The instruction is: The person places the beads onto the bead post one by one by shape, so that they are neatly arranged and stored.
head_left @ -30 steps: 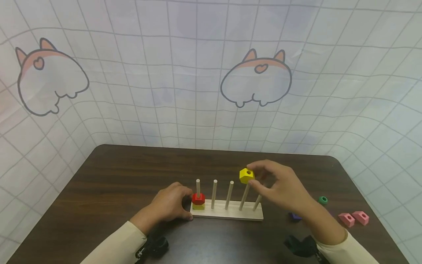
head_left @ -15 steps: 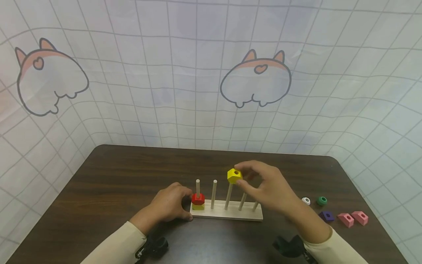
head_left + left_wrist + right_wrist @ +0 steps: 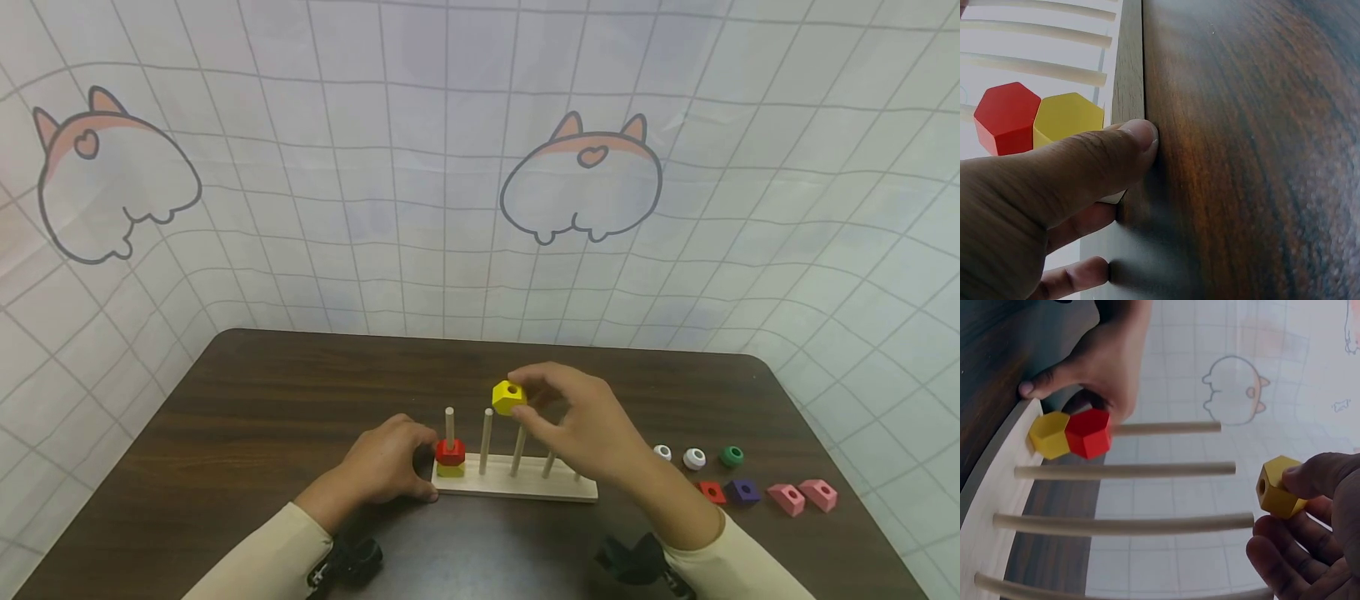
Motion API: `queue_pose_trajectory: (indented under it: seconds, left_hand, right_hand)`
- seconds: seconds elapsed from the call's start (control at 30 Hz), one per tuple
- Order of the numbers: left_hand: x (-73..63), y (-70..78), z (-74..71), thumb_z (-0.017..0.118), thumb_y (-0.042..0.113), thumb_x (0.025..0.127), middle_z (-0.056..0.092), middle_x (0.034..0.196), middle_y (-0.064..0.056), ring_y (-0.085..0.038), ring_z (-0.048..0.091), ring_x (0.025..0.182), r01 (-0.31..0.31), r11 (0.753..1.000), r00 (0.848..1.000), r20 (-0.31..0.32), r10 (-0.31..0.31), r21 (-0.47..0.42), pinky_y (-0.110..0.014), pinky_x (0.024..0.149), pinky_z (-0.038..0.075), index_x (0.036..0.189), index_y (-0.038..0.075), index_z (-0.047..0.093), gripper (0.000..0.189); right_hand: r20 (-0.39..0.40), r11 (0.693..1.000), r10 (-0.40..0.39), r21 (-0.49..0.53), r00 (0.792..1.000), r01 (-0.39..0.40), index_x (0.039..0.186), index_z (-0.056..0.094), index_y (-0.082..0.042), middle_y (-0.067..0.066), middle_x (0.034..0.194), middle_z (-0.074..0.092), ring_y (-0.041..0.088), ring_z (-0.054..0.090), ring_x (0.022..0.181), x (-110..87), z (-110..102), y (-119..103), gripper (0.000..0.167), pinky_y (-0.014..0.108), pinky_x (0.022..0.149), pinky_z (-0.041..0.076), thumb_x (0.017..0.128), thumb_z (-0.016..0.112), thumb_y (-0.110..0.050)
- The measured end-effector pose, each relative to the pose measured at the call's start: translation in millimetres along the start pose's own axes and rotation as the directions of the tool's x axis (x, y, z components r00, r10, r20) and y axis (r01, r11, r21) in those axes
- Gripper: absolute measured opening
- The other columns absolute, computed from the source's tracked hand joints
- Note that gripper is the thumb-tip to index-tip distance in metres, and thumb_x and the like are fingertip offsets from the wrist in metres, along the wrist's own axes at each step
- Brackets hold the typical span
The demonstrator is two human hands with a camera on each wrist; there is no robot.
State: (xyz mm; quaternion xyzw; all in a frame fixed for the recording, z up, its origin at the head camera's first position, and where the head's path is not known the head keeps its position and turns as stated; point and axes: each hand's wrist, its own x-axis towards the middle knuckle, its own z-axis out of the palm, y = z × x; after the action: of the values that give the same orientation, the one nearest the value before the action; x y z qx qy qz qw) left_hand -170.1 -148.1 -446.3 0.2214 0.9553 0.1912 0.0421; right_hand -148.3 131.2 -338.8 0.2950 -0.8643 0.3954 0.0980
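My right hand (image 3: 581, 421) pinches a yellow hexagonal bead (image 3: 506, 398) between thumb and fingers. The bead is up near the tops of the second and third pegs; in the right wrist view its hole (image 3: 1262, 487) faces the peg tips, apart from them. With thumb and fingers my left hand (image 3: 386, 461) grips the left end of a wooden peg board (image 3: 525, 488). On the leftmost peg a red hexagonal bead (image 3: 450, 452) sits on another yellow bead (image 3: 451, 471). In the left wrist view my thumb (image 3: 1100, 156) lies against the board's edge and partly covers that lower yellow bead.
Right of the board lie two white beads (image 3: 694, 458), a green bead (image 3: 732, 456), a red block (image 3: 712, 492), a purple block (image 3: 743, 492) and two pink blocks (image 3: 818, 495). A pale curtain (image 3: 420, 208) hangs behind the dark wooden table (image 3: 300, 375).
My right hand has carried the yellow bead leftward, from above the fourth peg to near the second. White beads and the red block have come into view behind it. My left hand stays put.
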Motion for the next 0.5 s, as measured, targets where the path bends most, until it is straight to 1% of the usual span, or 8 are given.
queue_pose_trajectory:
  seconds: [0.13, 0.2, 0.5]
  left_hand:
    - [0.3, 0.2, -0.7, 0.098, 0.038, 0.060, 0.065, 0.095, 0.011, -0.018, 0.059, 0.101, 0.000, 1.000, 1.000, 0.005, 0.000, -0.001, -0.048, 0.072, 0.053, 0.100, 0.024, 0.073, 0.050]
    - [0.5, 0.1, -0.6, 0.098, 0.038, 0.060, 0.065, 0.095, 0.011, -0.018, 0.059, 0.101, 0.000, 1.000, 1.000, 0.006, 0.000, -0.002, -0.048, 0.072, 0.053, 0.101, 0.024, 0.073, 0.050]
    - [1.0, -0.7, 0.0, 0.098, 0.038, 0.060, 0.065, 0.095, 0.012, -0.017, 0.058, 0.099, 0.005, 1.000, 1.000, 0.012, -0.005, -0.011, -0.047, 0.072, 0.053, 0.102, 0.025, 0.073, 0.051]
  right_hand:
    - [0.009, 0.999, 0.032, -0.009, 0.999, -0.032, 0.123, 0.067, -0.012, -0.007, 0.109, 0.070, 0.006, 0.066, 0.088, 2.9, 4.4, -5.1, 0.038, 0.034, 0.078, 0.056, 0.088, 0.081, -0.008]
    - [0.011, 0.999, 0.035, -0.001, 0.999, -0.035, 0.123, 0.067, -0.013, -0.008, 0.109, 0.070, 0.006, 0.066, 0.089, 4.2, 6.9, -6.9, 0.037, 0.034, 0.079, 0.056, 0.088, 0.081, -0.009]
    - [0.013, 0.999, 0.009, 0.050, 1.000, -0.009, 0.123, 0.067, -0.011, -0.005, 0.109, 0.071, 0.007, 0.066, 0.087, 9.6, 19.3, -13.3, 0.038, 0.030, 0.079, 0.057, 0.088, 0.080, -0.005]
